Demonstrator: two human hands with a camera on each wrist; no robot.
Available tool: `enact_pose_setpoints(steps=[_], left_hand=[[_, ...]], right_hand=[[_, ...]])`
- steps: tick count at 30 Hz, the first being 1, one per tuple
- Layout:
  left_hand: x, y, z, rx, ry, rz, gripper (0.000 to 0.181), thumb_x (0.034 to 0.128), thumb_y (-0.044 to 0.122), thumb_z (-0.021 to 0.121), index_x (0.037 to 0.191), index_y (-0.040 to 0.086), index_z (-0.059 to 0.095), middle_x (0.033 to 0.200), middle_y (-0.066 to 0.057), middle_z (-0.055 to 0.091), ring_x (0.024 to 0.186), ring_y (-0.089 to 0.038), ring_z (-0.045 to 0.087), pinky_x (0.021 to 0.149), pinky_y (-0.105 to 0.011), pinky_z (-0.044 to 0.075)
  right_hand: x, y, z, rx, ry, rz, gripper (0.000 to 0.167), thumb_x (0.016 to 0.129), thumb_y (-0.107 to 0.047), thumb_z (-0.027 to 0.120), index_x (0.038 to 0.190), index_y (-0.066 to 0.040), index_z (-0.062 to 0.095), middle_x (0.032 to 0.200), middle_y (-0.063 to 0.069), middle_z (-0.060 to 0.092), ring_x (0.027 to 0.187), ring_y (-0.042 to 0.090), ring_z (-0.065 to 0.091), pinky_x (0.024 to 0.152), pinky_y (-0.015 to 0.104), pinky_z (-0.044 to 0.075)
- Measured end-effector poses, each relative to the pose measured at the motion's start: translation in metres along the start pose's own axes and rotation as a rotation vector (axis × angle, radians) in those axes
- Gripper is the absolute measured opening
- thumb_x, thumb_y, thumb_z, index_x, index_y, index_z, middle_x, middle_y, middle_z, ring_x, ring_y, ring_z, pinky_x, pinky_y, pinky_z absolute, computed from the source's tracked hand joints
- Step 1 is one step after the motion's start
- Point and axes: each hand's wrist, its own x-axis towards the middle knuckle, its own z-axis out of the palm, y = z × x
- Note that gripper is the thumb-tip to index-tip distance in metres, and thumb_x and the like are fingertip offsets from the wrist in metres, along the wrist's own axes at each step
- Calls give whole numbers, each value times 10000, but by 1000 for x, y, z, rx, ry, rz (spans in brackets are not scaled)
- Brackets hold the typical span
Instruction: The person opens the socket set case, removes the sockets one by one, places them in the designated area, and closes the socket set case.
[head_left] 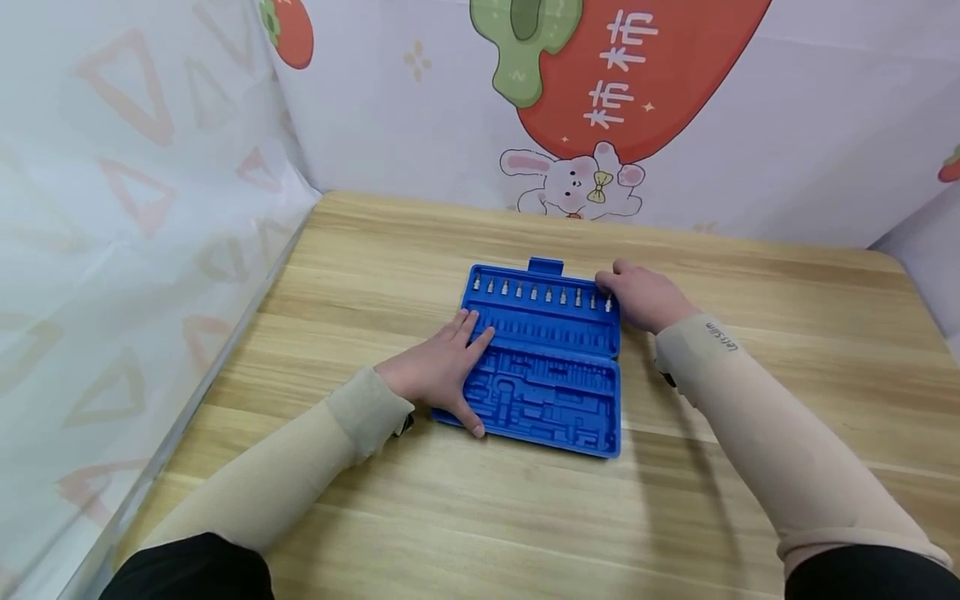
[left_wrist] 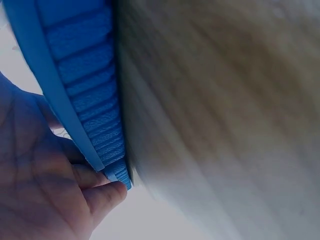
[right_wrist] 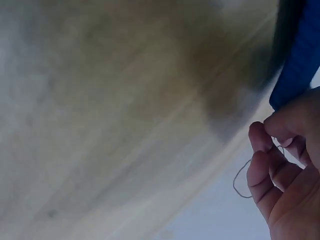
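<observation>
Fingers of L hand (head_left: 441,368) spread wide over case's (head_left: 536,404) left edge; R hand's (head_left: 648,300) fingers bent in at its far-right corner by the end bit (head_left: 609,304), can't tell if pinching it or just on the rim. Case lies open, flat on tbl (head_left: 465,533), row of bits (head_left: 548,294) along its far half; step in hand is prob setting the end bit. Next move calls for L bracing case + R squaring that bit w/o knocking its neighbor.

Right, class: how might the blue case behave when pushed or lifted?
The blue case would probably slide rather than tip, lying open on the table. Moulded and ridged, it looks stiff, but may fold at the middle seam when lifted.
</observation>
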Motion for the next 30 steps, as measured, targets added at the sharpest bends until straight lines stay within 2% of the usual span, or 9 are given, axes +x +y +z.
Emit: enact_pose_setpoints(steps=[2, 3, 6, 9, 14, 17, 21, 25, 30], left_hand=[[-1, 1, -2, 2, -3, -1, 1474, 644, 778, 828, 1664, 75, 30, 1691, -219, -128, 1549, -366, -148, 1241, -478, 57], [-1, 1, -2, 2, -5, -2, 1473, 645, 778, 827, 1663, 74, 28, 1691, -220, -131, 1548, -365, -152, 1241, -479, 56], [-1, 2, -4, 0, -6, -5, 1471, 648, 777, 827, 1664, 74, 28, 1691, -220, -130, 1548, -364, -155, 1241, -479, 56], [-1, 3, -4, -4, -6, -6, 1470, 649, 774, 828, 1664, 75, 27, 1692, -220, -130, 1549, -363, -156, 1241, -479, 55], [-2, 4, -4, -9, -10, -8, 1469, 648, 772, 830, 1664, 70, 34, 1692, -226, -123, 1550, -372, -147, 1240, -484, 62], [-2, 4, -2, -13, -11, -11, 1468, 647, 776, 827, 1664, 73, 35, 1693, -225, -120, 1550, -374, -141, 1240, -485, 68], [-2, 2, 0, -24, -11, -16, 1470, 643, 779, 827, 1666, 80, 35, 1695, -218, -119, 1552, -370, -137, 1240, -485, 74], [-2, 2, 0, -22, -11, -16, 1473, 642, 780, 827, 1666, 80, 32, 1695, -216, -124, 1550, -367, -145, 1240, -484, 71], [-2, 3, -2, -21, -9, -19, 1476, 638, 778, 831, 1667, 82, 33, 1696, -213, -127, 1550, -366, -150, 1239, -486, 66]], right_hand=[[-1, 2, -1, 5, 14, -8, 136, 1051, -47, 476, 1111, -78, 594, 1006, 142, 545, 829, 339, 540, 753, 496, 483], [-2, 3, -2, -19, 23, -39, 158, 1024, 16, 475, 1094, -65, 592, 1006, 148, 526, 825, 342, 532, 747, 492, 478], [-2, 7, -4, 83, 52, -33, 136, 992, 41, 477, 996, -15, 600, 970, 162, 518, 842, 349, 512, 775, 485, 455], [-5, 11, -8, 300, 21, 15, 181, 1006, 19, 455, 1025, 41, 633, 1014, 206, 567, 903, 363, 509, 795, 475, 442], [-10, 14, -12, 760, -71, 185, 322, 1095, -83, 420, 1324, 90, 567, 1274, 231, 583, 1123, 345, 531, 966, 463, 473], [-10, 14, -10, 953, -75, 248, 365, 1105, -103, 422, 1393, 108, 498, 1179, 121, 635, 1084, 233, 573, 975, 372, 495], [-12, 14, -8, 1143, -88, 310, 381, 1109, -116, 452, 1413, 114, 472, 970, -39, 646, 885, 91, 575, 809, 233, 515], [-15, 13, -6, 1247, -106, 390, 396, 1118, -170, 457, 1419, 86, 485, 923, -43, 616, 837, 82, 553, 775, 211, 515], [-16, 13, -4, 1225, -104, 440, 384, 1108, -229, 503, 1381, 38, 539, 939, -30, 590, 858, 111, 538, 782, 208, 522]])
